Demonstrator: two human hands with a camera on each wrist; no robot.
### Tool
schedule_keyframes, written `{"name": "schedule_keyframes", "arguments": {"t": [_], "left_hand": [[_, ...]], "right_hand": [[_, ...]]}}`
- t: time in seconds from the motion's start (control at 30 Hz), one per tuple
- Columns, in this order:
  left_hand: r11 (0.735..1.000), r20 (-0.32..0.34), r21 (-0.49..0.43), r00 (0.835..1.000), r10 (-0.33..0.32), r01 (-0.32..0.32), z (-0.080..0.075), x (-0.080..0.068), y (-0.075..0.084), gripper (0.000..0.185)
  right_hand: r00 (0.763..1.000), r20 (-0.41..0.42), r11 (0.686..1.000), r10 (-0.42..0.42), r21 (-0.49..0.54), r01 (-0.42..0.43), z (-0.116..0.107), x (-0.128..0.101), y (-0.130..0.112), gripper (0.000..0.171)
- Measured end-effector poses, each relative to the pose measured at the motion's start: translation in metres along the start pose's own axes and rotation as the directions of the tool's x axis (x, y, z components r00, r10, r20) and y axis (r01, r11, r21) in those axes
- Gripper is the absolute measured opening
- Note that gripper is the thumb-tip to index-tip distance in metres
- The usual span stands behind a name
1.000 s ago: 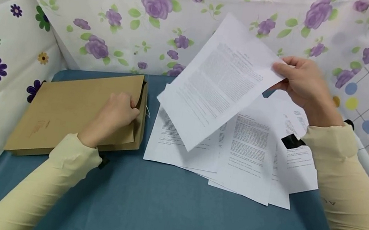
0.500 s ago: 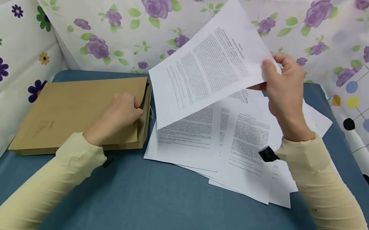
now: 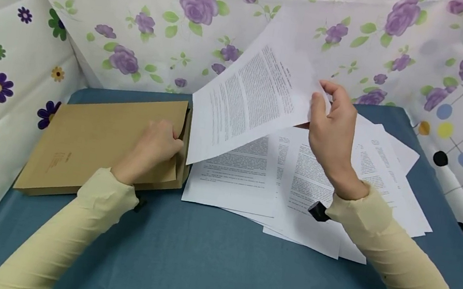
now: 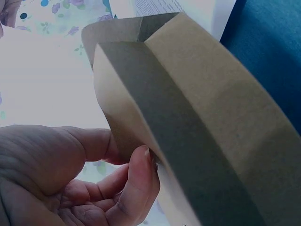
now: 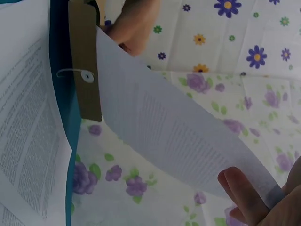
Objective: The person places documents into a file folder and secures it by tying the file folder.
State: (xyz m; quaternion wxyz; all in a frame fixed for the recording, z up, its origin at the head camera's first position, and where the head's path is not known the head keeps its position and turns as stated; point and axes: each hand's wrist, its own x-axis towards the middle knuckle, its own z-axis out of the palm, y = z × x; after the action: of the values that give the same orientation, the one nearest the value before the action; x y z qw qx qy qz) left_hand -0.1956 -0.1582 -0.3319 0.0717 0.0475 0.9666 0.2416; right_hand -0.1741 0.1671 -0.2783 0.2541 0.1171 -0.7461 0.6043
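Your left hand pinches the kraft envelope near its right end, where it lies on the blue cloth. Your right hand pinches a printed sheet — raised, tilted over the spread printed pages, its far end just beside the envelope.

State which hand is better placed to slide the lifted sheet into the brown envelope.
Probably the right hand: it holds the sheet, whose far edge is near the open end of the envelope, while the left hand pinches that opening's edge.
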Motion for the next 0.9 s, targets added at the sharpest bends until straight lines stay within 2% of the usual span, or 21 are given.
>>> {"name": "schedule_keyframes", "arguments": {"t": [0.17, 0.27, 0.6, 0.9], "left_hand": [[1.000, -0.023, 0.005, 1.000, 0.005, -0.005, 0.002, 0.001, 0.001, 0.038], [1.000, -0.031, 0.012, 1.000, 0.005, -0.004, 0.003, 0.002, 0.001, 0.040], [1.000, -0.050, 0.019, 0.999, -0.004, 0.005, 0.005, 0.004, 0.000, 0.042], [0.999, -0.079, 0.036, 0.997, 0.007, -0.004, 0.006, 0.005, 0.000, 0.042]], "right_hand": [[0.997, 0.012, 0.997, -0.079, -0.019, 0.079, 0.007, -0.015, 0.001, 0.031], [0.996, 0.023, 0.996, -0.087, -0.024, 0.088, 0.010, -0.023, 0.000, 0.032], [0.992, 0.121, 0.998, 0.033, 0.051, -0.039, 0.011, -0.037, -0.002, 0.038], [0.984, 0.156, 0.996, 0.081, 0.027, -0.086, 0.006, -0.048, -0.003, 0.042]]}}
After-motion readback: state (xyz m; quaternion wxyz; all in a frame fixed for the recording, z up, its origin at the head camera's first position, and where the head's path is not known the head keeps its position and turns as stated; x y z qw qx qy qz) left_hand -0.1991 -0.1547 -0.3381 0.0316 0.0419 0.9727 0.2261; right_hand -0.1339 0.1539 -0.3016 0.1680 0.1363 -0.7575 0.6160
